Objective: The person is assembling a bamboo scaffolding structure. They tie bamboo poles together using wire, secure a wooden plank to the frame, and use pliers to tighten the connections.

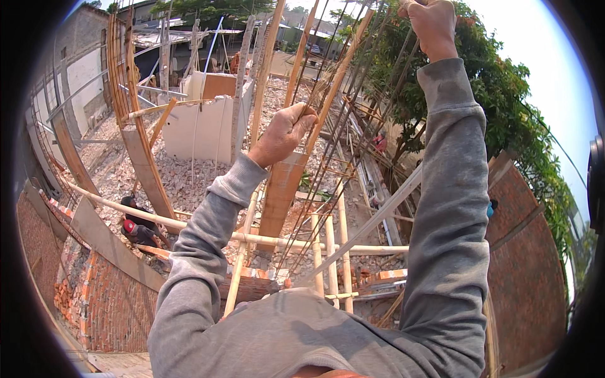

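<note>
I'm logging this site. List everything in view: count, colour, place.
Metal rods: several, dark, upper centre
Wide boards: two or more, brown, centre and left
Bamboo poles: several, yellowish, lower centre
Brick walls: at least two, reddish, lower left and right
Low wall: one, whitish, upper left
Rubble: uncountable, pinkish-grey, left and centre
Foliage: uncountable, green, upper right
Co-worker: at least one, red headgear, lower left
Sleeves: two, grey, centre and right
Left hand: one, bare, closed, upper centre
Right hand: one, bare, top right

Your grey-sleeved arms [450,189] reach up: bare left hand [285,133] curled fist-like, bare right hand [433,26] higher, fingers partly cropped.
</note>
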Available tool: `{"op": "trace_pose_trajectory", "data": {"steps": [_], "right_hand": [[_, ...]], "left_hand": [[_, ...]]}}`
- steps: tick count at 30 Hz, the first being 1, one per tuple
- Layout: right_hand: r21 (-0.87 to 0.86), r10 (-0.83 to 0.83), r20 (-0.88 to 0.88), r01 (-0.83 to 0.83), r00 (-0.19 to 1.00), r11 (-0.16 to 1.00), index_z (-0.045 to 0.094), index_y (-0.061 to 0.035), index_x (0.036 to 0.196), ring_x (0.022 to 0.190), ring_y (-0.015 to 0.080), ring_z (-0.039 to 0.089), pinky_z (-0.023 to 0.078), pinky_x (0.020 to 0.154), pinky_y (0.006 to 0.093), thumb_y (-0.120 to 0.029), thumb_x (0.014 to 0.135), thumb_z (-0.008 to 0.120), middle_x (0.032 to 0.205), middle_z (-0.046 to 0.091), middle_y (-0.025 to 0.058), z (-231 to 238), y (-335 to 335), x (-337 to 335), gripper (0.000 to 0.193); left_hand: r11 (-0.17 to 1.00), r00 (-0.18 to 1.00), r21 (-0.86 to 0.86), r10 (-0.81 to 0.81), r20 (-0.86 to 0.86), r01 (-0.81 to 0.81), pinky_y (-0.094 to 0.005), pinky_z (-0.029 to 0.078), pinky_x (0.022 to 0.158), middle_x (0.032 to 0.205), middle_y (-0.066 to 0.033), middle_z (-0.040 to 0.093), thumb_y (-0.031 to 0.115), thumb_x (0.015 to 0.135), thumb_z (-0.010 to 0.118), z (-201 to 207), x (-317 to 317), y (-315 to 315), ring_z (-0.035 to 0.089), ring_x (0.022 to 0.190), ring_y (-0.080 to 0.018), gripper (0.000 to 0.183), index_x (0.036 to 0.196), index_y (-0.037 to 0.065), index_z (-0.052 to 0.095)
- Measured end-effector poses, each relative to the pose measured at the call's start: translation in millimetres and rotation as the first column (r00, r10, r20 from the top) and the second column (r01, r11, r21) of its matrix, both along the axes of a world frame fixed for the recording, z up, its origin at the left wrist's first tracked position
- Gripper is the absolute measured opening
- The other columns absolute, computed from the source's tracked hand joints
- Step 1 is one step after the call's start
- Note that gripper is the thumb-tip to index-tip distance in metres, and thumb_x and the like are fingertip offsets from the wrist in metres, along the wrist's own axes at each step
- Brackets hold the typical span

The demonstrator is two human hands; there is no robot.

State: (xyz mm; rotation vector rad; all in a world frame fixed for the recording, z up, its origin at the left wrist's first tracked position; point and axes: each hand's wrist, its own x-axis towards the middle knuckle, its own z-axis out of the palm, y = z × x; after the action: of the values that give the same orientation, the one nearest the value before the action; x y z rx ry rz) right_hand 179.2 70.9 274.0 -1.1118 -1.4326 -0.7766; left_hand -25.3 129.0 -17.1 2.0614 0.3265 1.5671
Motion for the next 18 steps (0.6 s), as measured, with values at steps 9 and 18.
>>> {"op": "trace_pose_trajectory", "data": {"steps": [9, 18], "right_hand": [[-0.341, -0.007, 0.006, 0.009, 1.000, 0.940, 0.081, -0.0013, 0.089, 0.058, 0.0075, 0.062, 0.047, 0.057, 0.0273, -0.017, 0.093, 0.074, 0.072, 0.076, 0.0039, 26.4, 2.2, 30.0, 0.018], [-0.592, 0.040, 0.080, 0.015, 0.996, 0.806, 0.080, -0.0004, 0.090, 0.058, 0.0072, 0.062, 0.047, 0.056, 0.0266, -0.017, 0.094, 0.075, 0.073, 0.075, 0.0041, -9.5, 8.9, 49.2, 0.018]], "left_hand": [[0.990, 0.999, -0.133, 0.046, 0.015, -0.043, -0.0308, 0.046, 0.066, 0.083, -0.0039, 0.065, 0.020, 0.109, 0.061, -8.4, -2.3, -4.0, 0.056, 0.075, -0.0103, 0.023, 0.106, -0.002, 0.069], [0.991, 0.995, -0.095, 0.100, 0.028, -0.097, -0.0241, 0.038, 0.058, 0.077, 0.0051, 0.054, 0.020, 0.112, 0.058, -20.9, 18.6, -3.8, 0.045, 0.068, -0.0036, 0.020, 0.109, 0.002, 0.068]]}}
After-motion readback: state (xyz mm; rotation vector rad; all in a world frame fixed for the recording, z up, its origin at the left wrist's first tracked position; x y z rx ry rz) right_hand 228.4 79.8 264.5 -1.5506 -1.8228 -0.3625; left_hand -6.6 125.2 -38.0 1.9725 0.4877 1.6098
